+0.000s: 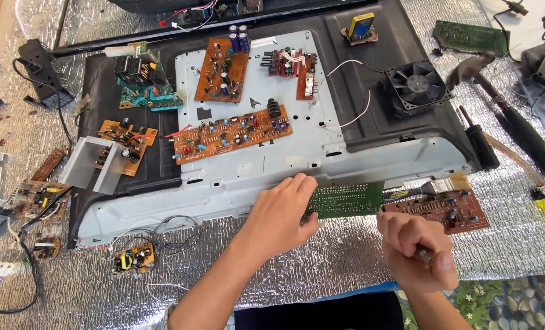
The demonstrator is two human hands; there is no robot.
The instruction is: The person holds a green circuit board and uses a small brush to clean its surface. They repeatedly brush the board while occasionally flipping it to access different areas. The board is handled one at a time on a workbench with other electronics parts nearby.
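My left hand [283,211] grips the left end of a green circuit board [345,199] lying at the front edge of a grey metal chassis plate [284,156]. My right hand [420,250] is closed in a fist around a thin tool handle, just right of and below the green board. A flat paintbrush [446,185] rests on a brown circuit board [452,211] to the right of the green one.
Several orange-brown boards [231,134] lie on the chassis, with a black fan [416,84] at right. Screwdrivers and a hammer [510,122] lie on the silver foil mat at the right. Small boards, wires and a metal bracket [94,162] sit at the left.
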